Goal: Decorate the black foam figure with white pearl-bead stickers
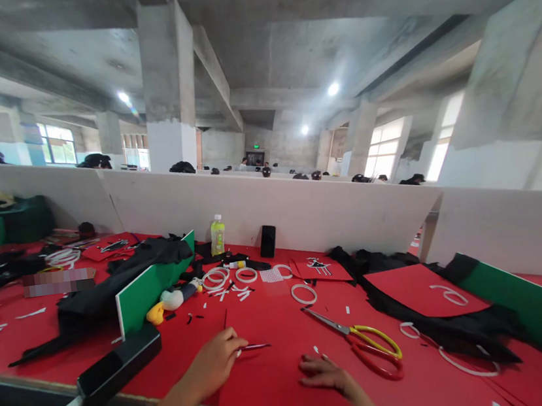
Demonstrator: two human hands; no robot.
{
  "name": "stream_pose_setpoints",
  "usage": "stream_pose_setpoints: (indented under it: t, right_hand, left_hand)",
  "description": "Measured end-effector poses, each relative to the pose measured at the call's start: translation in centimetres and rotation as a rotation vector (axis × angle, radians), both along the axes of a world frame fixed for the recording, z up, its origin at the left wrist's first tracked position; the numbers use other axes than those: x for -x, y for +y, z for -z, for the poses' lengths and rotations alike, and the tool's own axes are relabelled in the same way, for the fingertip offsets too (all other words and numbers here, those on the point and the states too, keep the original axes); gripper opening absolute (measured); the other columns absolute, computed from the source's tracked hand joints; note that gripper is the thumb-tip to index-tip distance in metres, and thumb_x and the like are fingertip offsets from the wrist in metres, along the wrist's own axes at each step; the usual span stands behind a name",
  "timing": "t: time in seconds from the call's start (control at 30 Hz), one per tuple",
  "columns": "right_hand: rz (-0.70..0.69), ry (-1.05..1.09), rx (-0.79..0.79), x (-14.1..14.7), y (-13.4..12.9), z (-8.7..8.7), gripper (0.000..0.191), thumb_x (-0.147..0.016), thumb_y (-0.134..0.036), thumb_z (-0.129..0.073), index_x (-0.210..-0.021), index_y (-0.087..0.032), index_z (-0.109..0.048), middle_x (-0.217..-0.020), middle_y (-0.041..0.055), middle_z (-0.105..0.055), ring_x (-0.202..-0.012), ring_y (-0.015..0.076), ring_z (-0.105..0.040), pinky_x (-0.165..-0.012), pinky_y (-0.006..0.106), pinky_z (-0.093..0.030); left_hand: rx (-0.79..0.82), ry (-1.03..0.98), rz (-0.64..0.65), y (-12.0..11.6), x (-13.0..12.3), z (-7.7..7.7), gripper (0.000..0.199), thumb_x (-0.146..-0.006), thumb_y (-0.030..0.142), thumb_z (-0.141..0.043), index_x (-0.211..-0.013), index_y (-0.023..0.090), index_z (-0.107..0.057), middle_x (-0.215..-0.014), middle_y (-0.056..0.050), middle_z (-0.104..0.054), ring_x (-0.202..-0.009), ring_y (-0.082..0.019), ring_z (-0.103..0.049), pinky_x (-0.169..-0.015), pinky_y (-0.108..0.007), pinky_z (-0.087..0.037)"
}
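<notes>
A large sheet of red paper (275, 393) lies before me at the table's front edge. My left hand (221, 360), over its left side, is closed in a pinch around a slim pointed tool (256, 346) that resembles tweezers; its tip points right. Fingers apart, my right hand (324, 375) rests on the paper's right side. A tiny white scrap (315, 349) is near its fingertips. To the right of that hand lie large scissors (348, 330) with one yellow and one red handle, blades partly apart.
White tape rings (304, 294), a glue stick (237, 265), a bottle (217, 236) and a phone (268, 241) sit toward the back partition (272, 209). A power bank (120, 366) with a cable is at left. Green dividers (137, 302) and black fabric (372, 263) flank the space.
</notes>
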State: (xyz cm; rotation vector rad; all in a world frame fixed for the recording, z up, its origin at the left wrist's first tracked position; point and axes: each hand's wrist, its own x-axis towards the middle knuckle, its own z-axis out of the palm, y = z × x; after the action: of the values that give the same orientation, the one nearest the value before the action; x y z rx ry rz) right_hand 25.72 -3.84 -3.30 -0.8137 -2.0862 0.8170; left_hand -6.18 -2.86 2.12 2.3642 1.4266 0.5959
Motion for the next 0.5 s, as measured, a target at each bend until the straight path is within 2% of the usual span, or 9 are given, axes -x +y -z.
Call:
stream_pose_setpoints:
  t: [0.2, 0.4, 0.5]
  right_hand:
    - [0.06, 0.105, 0.11, 0.3, -0.3, -0.6, 0.032, -0.079, -0.052, -0.06, -0.101, -0.031, -0.072, -0.117, 0.0116, -0.065, -0.121, 0.0293, -0.051, -0.107, 0.05, -0.031]
    - [0.091, 0.24, 0.318, 0.5, -0.8, -2.4, 0.034, -0.068, -0.05, -0.072, -0.093, -0.027, -0.075, -0.113, 0.0115, -0.067, -0.118, 0.0322, -0.053, -0.105, 0.048, -0.033]
    - [0.136, 0.322, 0.373, 0.7, -1.2, -2.4, 0.035, -0.068, -0.053, -0.071, -0.086, -0.024, -0.076, -0.107, 0.0117, -0.069, -0.113, 0.0323, -0.056, -0.102, 0.047, -0.036]
  left_hand:
    - [-0.009, -0.002, 0.111, -0.8, -1.1, 0.2, 0.036, -0.089, 0.014, -0.036, -0.114, 0.024, -0.06, -0.105, -0.006, -0.058, -0.097, -0.017, -0.058, -0.086, -0.026, -0.044]
    - [-0.014, 0.037, 0.099, -0.6, -1.2, 0.5, 0.038, -0.088, 0.012, -0.035, -0.114, 0.022, -0.061, -0.104, -0.008, -0.058, -0.096, -0.018, -0.058, -0.084, -0.025, -0.044]
    - [0.015, -0.004, 0.142, -0.9, -1.0, 0.2, 0.036, -0.088, 0.014, -0.036, -0.111, 0.022, -0.063, -0.102, -0.007, -0.059, -0.093, -0.017, -0.058, -0.081, -0.025, -0.044]
